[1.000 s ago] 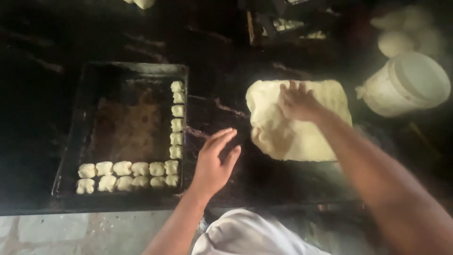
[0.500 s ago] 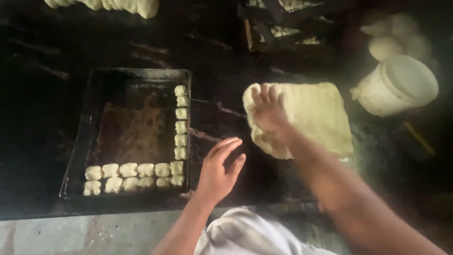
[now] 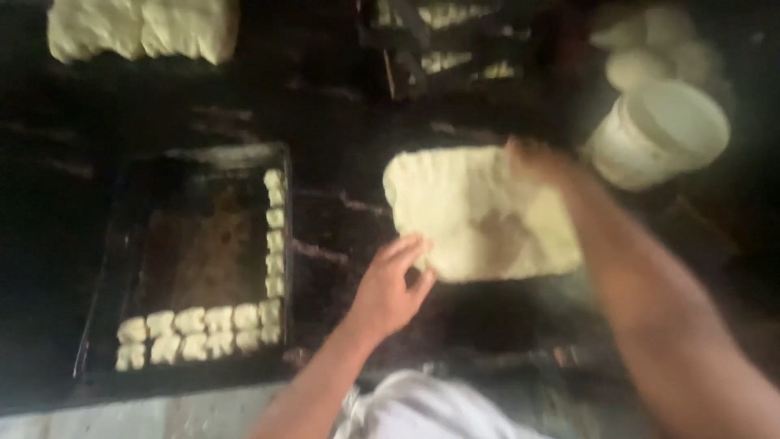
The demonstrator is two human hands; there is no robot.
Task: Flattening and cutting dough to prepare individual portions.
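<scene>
A flat, pale sheet of dough (image 3: 479, 211) lies on the dark worktop in the middle. My left hand (image 3: 390, 284) rests with fingers spread at the sheet's lower left edge, touching it. My right hand (image 3: 532, 158) is blurred and lies on the sheet's upper right corner; I cannot see whether it grips the dough. To the left sits a dark baking tray (image 3: 138, 236) with small dough pieces (image 3: 272, 244) lined along its right side and its front edge.
A white bucket (image 3: 658, 134) stands at the right, with round dough balls (image 3: 642, 49) behind it. Another slab of dough (image 3: 142, 28) lies at the top left. Dark tools and dough scraps (image 3: 439, 36) are at the top centre. The worktop's front edge runs along the bottom.
My right hand has slid from the dough's left part to its upper right corner. My left hand has moved right and now touches the dough's lower left edge.
</scene>
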